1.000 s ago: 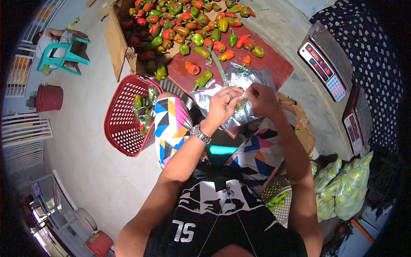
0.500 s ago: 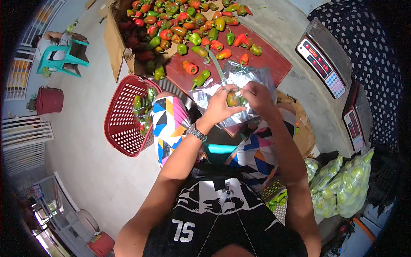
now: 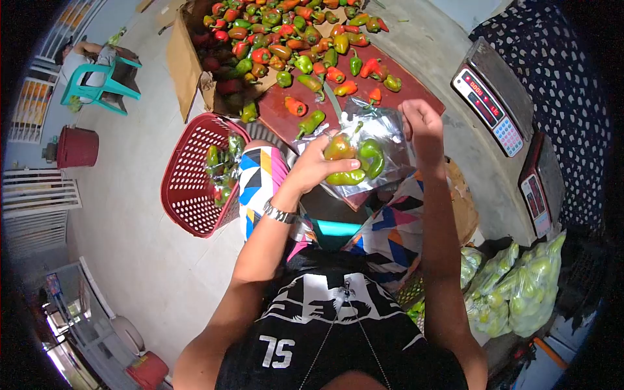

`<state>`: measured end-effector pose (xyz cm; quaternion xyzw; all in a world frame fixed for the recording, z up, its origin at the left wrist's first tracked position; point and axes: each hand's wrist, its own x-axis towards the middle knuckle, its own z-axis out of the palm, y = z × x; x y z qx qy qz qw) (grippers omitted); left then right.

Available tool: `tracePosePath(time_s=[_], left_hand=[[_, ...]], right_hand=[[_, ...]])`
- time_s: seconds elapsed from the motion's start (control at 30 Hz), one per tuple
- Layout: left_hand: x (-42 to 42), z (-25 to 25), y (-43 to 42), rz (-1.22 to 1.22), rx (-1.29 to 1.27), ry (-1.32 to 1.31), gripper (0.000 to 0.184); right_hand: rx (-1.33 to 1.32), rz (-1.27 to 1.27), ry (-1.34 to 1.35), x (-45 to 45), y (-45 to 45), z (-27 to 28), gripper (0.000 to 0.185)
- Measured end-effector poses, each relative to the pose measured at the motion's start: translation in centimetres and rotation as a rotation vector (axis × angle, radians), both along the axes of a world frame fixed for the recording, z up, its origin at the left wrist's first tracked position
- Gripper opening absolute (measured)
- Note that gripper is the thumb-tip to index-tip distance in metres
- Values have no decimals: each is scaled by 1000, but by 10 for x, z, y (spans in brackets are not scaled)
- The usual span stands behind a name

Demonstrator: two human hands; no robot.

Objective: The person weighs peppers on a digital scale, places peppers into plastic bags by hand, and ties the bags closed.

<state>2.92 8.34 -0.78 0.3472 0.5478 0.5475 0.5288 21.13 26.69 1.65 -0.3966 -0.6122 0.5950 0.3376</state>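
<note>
My left hand (image 3: 314, 168), a metal-banded watch on its wrist, grips several peppers, a red-and-green pepper (image 3: 339, 147) and a curved green pepper (image 3: 372, 158) among them. Its thumb lies across them. Under the peppers, clear plastic bags (image 3: 388, 127) lie spread over the edge of a reddish-brown board (image 3: 276, 104). At the right edge of the plastic is my right hand (image 3: 422, 127), its fingers curled; I cannot make out what they hold. A long, thin, blade-like strip (image 3: 335, 103) rests on the board just beyond the bags.
Red and green peppers (image 3: 279, 49) are heaped by a cardboard box (image 3: 185, 62). A red basket (image 3: 185, 179) with bagged peppers stands left. Digital scales (image 3: 484, 104) and filled bags (image 3: 533, 286) are at right. A person sits on a green chair (image 3: 97, 84) at far left.
My right hand has moved up and right, away from the left hand. My left hand has shifted slightly left and down, and the peppers in it now show more fully.
</note>
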Motion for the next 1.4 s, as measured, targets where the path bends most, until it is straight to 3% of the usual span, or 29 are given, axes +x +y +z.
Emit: tracePosePath(time_s=[0.1,0.17,0.2,0.27,0.33,0.37,0.47,0.6,0.67,0.73,0.8,0.83,0.93,0.97,1.07,1.1,1.13,1.2,1.27,1.33,1.4], left_hand=[[-12,17,-23,69,-13,-121,55],[-29,30,-45,95,0,-146,57],[-38,32,-63,158,14,-304,57],[-66,52,-97,282,120,-252,62],[-105,38,-142,459,191,-247,76],[-126,27,-164,555,210,-259,77],[-182,0,-211,816,19,-339,49],[-226,-81,-252,916,-226,-256,44],[-263,-177,-297,892,-417,-173,46],[-258,-221,-307,977,-701,9,53],[-273,-287,-332,932,-845,336,50],[-265,-284,-323,1024,-799,284,52],[-249,-246,-293,1148,-1007,648,55],[-250,-225,-288,1027,-1036,679,52],[-265,-224,-288,1132,-653,603,35],[-253,-200,-271,1159,-419,486,15],[-240,-164,-253,1095,-409,566,8],[-222,-128,-230,1124,-195,224,9],[-191,-75,-198,1100,-181,260,10],[-164,-44,-174,1041,-78,394,16],[-131,-18,-144,983,-14,486,14]], right_hand=[[8,71,-157,17,3,-45,28],[-131,81,-342,29,7,-92,28],[-202,85,-435,33,8,-110,29],[-236,6,-303,39,1,-113,23],[-364,-48,-152,42,7,-95,20],[-304,-87,-165,44,11,-101,20],[-110,-135,-250,44,13,-117,19],[250,49,-487,22,-17,-104,24],[475,214,-605,10,-32,-103,25],[719,408,-725,1,-46,-99,27],[654,429,-554,-7,-64,-114,32],[621,441,-472,-8,-70,-124,35],[762,475,-436,-10,-79,-153,32],[774,485,-431,-11,-80,-157,30],[768,499,-424,-11,-75,-166,26],[734,497,-428,-10,-72,-169,25],[698,496,-430,-10,-72,-171,24],[639,481,-522,-14,-72,-144,20],[603,430,-497,-15,-73,-133,17],[587,336,-358,-11,-73,-132,15],[566,364,-395,-11,-72,-112,15]])
